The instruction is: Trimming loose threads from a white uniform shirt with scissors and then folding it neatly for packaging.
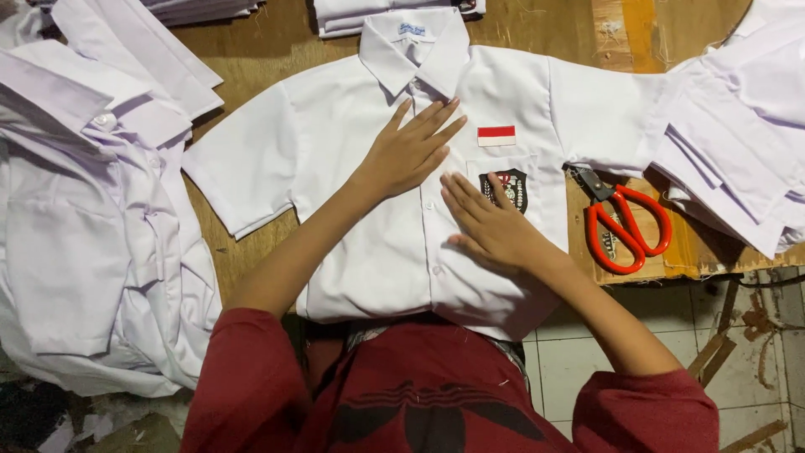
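Note:
A white short-sleeved shirt (335,143) lies face up and buttoned on the wooden table (277,42), collar away from me. It has a red and white patch (496,135) and a dark crest badge (513,186) on the chest pocket. My left hand (411,151) rests flat on the chest below the collar, fingers spread. My right hand (490,222) lies flat beside it on the button line, its fingers touching the badge. Neither hand holds anything.
Red-handled scissors (625,226) lie at the table's right edge, next to the shirt's sleeve. Piles of white shirts sit to the left (92,235), right (738,134) and at the back (352,13). Tiled floor (579,352) shows below the table edge.

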